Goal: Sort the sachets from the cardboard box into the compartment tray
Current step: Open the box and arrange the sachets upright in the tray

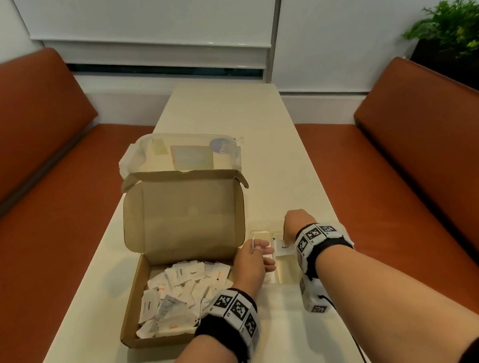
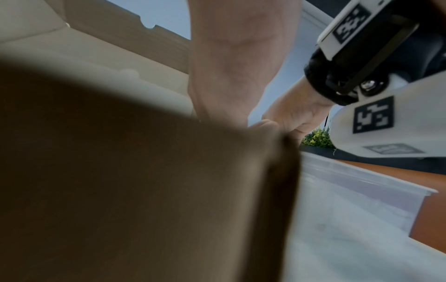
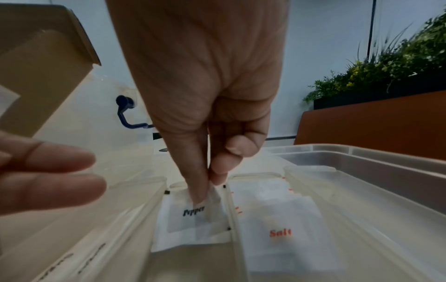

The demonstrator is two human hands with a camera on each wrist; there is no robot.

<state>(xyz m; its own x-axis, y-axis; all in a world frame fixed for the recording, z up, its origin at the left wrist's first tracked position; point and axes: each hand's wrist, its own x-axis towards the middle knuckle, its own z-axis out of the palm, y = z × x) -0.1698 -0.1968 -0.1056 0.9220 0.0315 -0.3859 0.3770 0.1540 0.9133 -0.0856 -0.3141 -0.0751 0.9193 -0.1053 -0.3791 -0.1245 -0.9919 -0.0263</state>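
A: What's in the right hand (image 3: 202,106)'s grip?
B: A pepper sachet (image 3: 193,219), pinched inside the compartment tray (image 3: 362,171)'s middle slot, just beside a salt sachet (image 3: 280,232).
A: The left hand (image 1: 250,263)?
B: Pinching another sachet (image 1: 253,245) between tray and cardboard box (image 1: 183,216).

One cardboard box (image 1: 179,234) sits on one worktop (image 1: 225,109), with a heap of sachets (image 1: 181,292) inside (too jumbled to count). One tray (image 1: 286,282), one clear tub (image 1: 182,148). Two hands: left (image 1: 250,263), right (image 1: 296,224). Two benches (image 1: 25,161), one plant (image 1: 457,25). In the tray, one Pepper sachet (image 3: 193,215) and one Salt sachet (image 3: 280,232) are readable.
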